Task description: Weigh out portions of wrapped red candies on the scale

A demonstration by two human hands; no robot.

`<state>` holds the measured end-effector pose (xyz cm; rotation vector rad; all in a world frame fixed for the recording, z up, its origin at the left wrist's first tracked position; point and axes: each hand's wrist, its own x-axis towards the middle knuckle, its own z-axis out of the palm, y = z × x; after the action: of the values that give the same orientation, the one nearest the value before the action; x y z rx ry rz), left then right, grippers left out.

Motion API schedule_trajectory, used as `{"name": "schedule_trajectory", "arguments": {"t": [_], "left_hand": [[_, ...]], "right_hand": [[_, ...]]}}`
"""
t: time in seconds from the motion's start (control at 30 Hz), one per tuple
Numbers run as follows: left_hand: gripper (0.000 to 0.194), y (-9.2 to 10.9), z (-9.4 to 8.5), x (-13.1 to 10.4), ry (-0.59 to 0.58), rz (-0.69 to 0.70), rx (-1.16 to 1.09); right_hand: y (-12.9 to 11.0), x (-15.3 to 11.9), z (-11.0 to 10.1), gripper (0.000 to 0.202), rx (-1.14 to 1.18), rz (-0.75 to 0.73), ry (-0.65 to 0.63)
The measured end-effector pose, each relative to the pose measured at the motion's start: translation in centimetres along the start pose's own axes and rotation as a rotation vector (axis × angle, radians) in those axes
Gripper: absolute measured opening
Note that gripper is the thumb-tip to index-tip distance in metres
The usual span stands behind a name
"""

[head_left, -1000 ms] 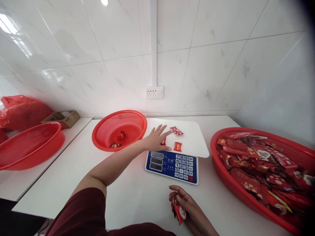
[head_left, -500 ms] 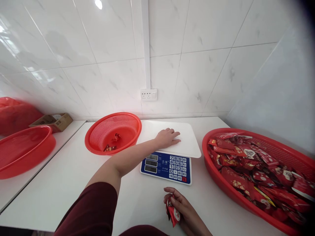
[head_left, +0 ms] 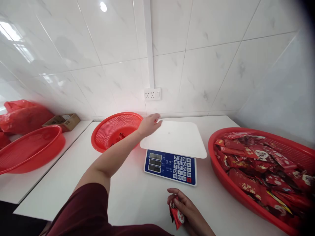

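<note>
My left hand [head_left: 149, 124] is above the left edge of the scale's white pan [head_left: 177, 139], beside the perforated red basket [head_left: 103, 129]. Its fingers are curled, and a bit of red too small to name shows between them and the thumb. A few red-wrapped pieces [head_left: 121, 136] lie in that basket. Low in the view, my right hand [head_left: 185, 208] grips a red wrapped packet [head_left: 177, 214] in front of the blue scale panel [head_left: 169, 167].
A large red basket [head_left: 213, 157] full of red packets [head_left: 246, 183] is at the right. To the left stand a red basin [head_left: 55, 144], a cardboard box [head_left: 71, 122] and a red bag [head_left: 27, 118]. A socket [head_left: 152, 94] is on the tiled wall.
My left hand has lifted off the middle of the pan and moved left toward the perforated basket, its fingers now curled. My right hand still grips the packet. The view has shifted slightly.
</note>
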<state>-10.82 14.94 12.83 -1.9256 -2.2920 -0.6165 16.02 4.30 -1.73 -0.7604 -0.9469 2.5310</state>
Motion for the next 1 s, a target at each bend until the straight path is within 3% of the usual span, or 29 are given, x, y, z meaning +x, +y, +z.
{"name": "schedule_trajectory", "arguments": {"t": [0.1, 0.2, 0.37, 0.57, 0.7, 0.77, 0.9, 1.0], "left_hand": [[0.045, -3.7, -2.5, -2.4, -0.006, -0.160, 0.059], [0.056, -6.3, -3.5, -6.0, -0.080, -0.264, 0.108], [0.057, -7.4, -3.3, -12.0, -0.298, -0.328, 0.064], [0.060, -9.0, -4.7, -15.0, -0.383, -0.433, 0.051], [0.069, -11.3, -6.3, -16.4, -0.373, -0.558, 0.029], [0.071, -12.3, -6.8, -17.2, -0.350, -0.605, 0.021], [0.070, -13.5, -7.2, -18.4, -0.306, -0.651, 0.036], [0.063, -13.0, -7.2, -18.5, -0.235, -0.583, 0.061]], "right_hand": [[-0.1, 0.0, 0.1, 0.038, -0.013, 0.006, 0.002], [-0.2, 0.0, 0.2, 0.038, -0.017, 0.014, -0.003], [0.0, 0.1, 0.0, 0.039, -0.035, 0.024, 0.016], [-1.2, 0.3, 0.1, 0.040, -0.101, 0.019, 0.043], [-5.3, 1.4, 1.2, 0.043, -0.341, -0.179, 0.137], [-8.0, 2.8, 2.0, 0.043, -0.515, -0.339, 0.256], [-12.4, 7.4, 3.9, 0.034, -0.842, -0.680, 0.451], [-14.0, 10.9, 4.9, 0.035, -1.139, -0.723, 0.460]]}}
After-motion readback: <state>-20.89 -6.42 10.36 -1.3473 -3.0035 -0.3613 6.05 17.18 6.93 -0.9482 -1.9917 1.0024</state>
